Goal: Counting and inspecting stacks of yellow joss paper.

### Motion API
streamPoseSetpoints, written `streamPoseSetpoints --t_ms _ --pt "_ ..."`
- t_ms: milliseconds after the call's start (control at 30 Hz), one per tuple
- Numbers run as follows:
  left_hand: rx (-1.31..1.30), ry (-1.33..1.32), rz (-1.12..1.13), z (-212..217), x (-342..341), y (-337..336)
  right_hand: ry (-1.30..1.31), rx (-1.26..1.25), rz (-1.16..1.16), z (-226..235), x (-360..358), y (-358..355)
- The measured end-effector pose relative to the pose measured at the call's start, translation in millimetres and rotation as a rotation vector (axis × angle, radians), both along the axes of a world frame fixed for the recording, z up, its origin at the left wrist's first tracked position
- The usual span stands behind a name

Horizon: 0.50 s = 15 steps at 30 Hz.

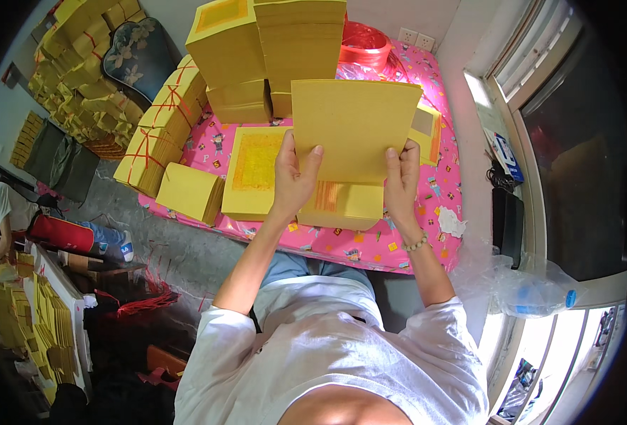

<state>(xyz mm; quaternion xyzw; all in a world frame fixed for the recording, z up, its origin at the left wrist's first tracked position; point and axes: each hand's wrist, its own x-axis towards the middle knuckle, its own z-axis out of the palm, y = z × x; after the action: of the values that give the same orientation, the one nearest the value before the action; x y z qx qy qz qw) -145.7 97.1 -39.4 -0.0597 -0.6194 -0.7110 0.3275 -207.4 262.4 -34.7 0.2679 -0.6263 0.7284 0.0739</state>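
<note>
Between my two hands a sheaf of yellow paper [356, 127] stands upright, its plain face toward me. My left hand [295, 178] is closed on its left side, thumb on the near face. Its right side is gripped by my right hand [402, 177], with a beaded bracelet on that wrist. Just below and behind the sheaf lies a stack of yellow paper [345, 212], partly covered from sight. Left of it is another stack with an orange-yellow printed top [257, 166]. A smaller plain yellow stack [189, 193] sits farther left.
Tall yellow paper blocks [303, 46] and a red string coil [364, 46] stand at the back of the pink patterned table cover [437, 230]. Bundles tied with red string [159, 138] line its left edge. Another person [9, 212] sits at far left. A window [575, 142] is right.
</note>
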Motion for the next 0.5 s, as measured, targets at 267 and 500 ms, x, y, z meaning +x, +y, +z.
streamPoseSetpoints --t_ms 267,500 --pt "-0.026 0.021 0.035 4 -3 2 0.085 0.008 -0.055 -12 3 0" --pt "-0.055 0.066 0.035 15 -9 -10 0.152 0.039 -0.073 16 -10 -1"
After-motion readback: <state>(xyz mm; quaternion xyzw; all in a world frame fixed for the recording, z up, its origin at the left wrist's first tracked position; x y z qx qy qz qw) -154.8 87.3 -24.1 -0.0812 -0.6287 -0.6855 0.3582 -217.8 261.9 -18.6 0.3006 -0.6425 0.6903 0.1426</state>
